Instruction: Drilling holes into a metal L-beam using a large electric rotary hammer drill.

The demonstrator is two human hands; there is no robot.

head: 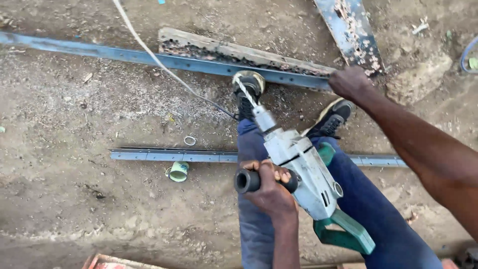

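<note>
Left hand (269, 187) is wrapped tight round the black side grip (247, 181) of the drill (303, 169); fingers curled right over it, knuckles up; the drill sits low between the knees, grey-white body tilted forward, green rear handle (348, 234) hanging free behind with no hand on it; the twist bit (246, 92) points up and away toward the far bar (149, 57), its tip just short of the metal as far as this view tells. Right hand (351, 82) reaches out long and clamps down on that blue bar at its right end, pinning it against the worn plank (239, 52) lying underneath; two black shoes (331, 119) are planted just before the bar; a second bar (174, 155) lies across the dirt nearer in, passing under the legs; a small green cup (178, 171) sits touching its near edge, a little ring (189, 141) just beyond it; a pale cord (149, 50) trails from the top edge down across the far bar toward the drill.
</note>
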